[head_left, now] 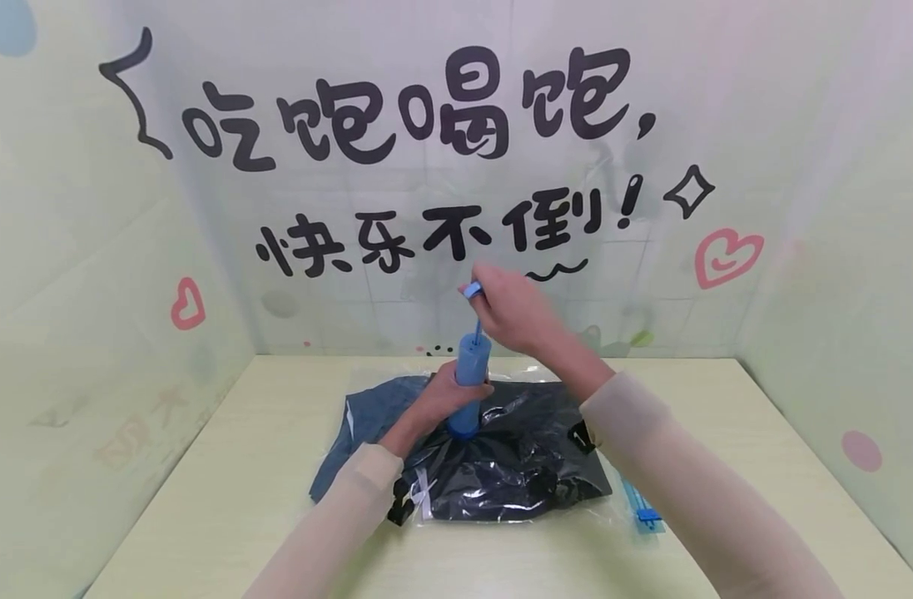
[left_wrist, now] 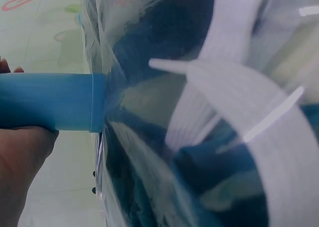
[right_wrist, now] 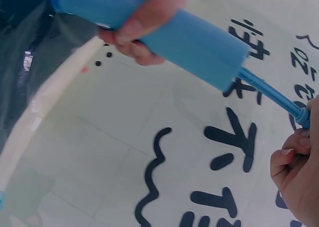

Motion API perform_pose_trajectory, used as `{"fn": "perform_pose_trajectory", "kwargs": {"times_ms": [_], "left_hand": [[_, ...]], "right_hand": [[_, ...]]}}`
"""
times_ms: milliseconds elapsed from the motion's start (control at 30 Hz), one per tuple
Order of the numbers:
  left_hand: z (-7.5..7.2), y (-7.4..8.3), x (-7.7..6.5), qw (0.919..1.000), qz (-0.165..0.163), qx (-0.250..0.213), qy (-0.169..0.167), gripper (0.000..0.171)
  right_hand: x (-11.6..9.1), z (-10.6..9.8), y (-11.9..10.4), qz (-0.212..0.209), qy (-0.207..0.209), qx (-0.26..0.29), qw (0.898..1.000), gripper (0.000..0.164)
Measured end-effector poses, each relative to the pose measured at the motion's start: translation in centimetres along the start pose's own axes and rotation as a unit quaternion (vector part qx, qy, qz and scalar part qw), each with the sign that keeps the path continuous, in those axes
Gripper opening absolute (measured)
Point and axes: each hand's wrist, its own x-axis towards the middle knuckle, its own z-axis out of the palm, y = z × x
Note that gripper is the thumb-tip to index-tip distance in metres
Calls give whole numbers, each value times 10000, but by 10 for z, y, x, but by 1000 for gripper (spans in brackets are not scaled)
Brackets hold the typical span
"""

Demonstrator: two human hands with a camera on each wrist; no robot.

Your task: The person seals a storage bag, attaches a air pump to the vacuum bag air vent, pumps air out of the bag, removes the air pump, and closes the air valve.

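A blue hand pump (head_left: 473, 359) stands nearly upright on a clear plastic bag (head_left: 501, 491) with dark folded clothes inside. Low on the barrel, my left hand (head_left: 443, 398) grips it, thumb and fingers wrapped round. My right hand (head_left: 512, 308) holds the handle at the top, its fingers curled over it. In the right wrist view the thin rod (right_wrist: 269, 92) is drawn out of the barrel. The pump's base (left_wrist: 97, 102) meets the bag's film in the left wrist view. White straps (left_wrist: 259, 117) and blue cloth show through the plastic there.
The bag lies on a pale wooden table (head_left: 224, 499) between printed walls. A blue slider strip (head_left: 647, 514) pokes out by the bag's right front corner, under my right sleeve (head_left: 673, 466). Black buckles (head_left: 400, 503) show at the bag's left front.
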Motion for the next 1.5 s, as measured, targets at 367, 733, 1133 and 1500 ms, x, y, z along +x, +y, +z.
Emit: {"fn": "perform_pose_trajectory", "kwargs": {"times_ms": [367, 733, 1133, 1500], "left_hand": [[1, 1, 2, 9998, -55, 154, 141, 16], [0, 0, 1, 9999, -52, 61, 89, 13], [-1, -2, -2, 9999, -20, -100, -56, 46], [-1, -1, -2, 9997, 87, -203, -106, 46]], "right_hand": [[12, -16, -2, 119, 532, 26, 9985, 21], [-1, 7, -1, 251, 264, 114, 9993, 23], [-26, 42, 1, 329, -224, -170, 9991, 27], [-34, 53, 1, 428, -143, -60, 9990, 23]]}}
